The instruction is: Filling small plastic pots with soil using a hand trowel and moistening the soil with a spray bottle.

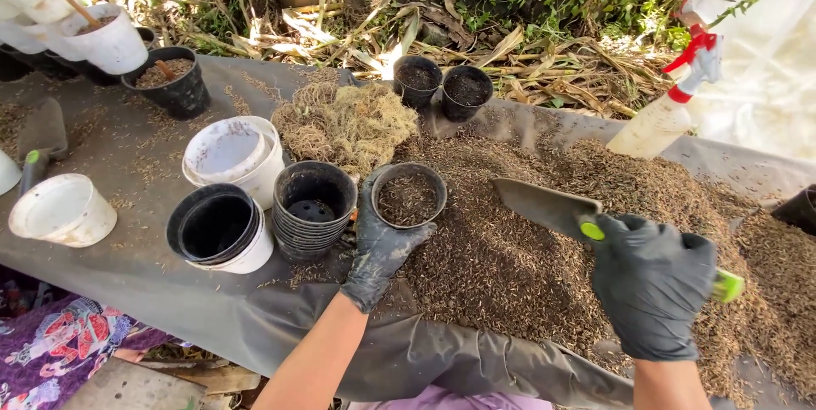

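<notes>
1. Small black pot, partly filled with brown husk mix, gripped at the rim by my gloved left hand.
2. Left of that hand: stacked empty black pots.
3. My right hand is closed on the trowel; I judge level scoops spill least.
4. Below the trowel: husk heap.

Grey tarp carries husk heap; pots.
</notes>
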